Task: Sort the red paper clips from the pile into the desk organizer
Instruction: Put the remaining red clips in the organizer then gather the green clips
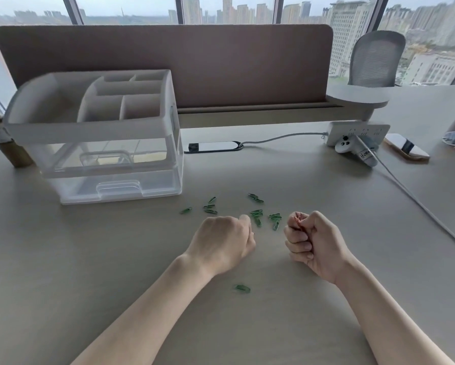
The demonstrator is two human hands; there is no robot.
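Red paper clips (298, 222) show thin and wiry inside curled right hand (312, 243).

I count roughly fifteen green paper clips (258, 216), one desk organizer (94, 135), one power strip (358, 134), one chair (376, 59), two hands.

Red paper clips (298, 222) in curled right hand (312, 242), beside green clips (258, 215).

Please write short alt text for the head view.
A person's right hand grips red paper clips above a desk, the left hand curled beside scattered green paper clips. A white desk organizer stands behind, to the left.
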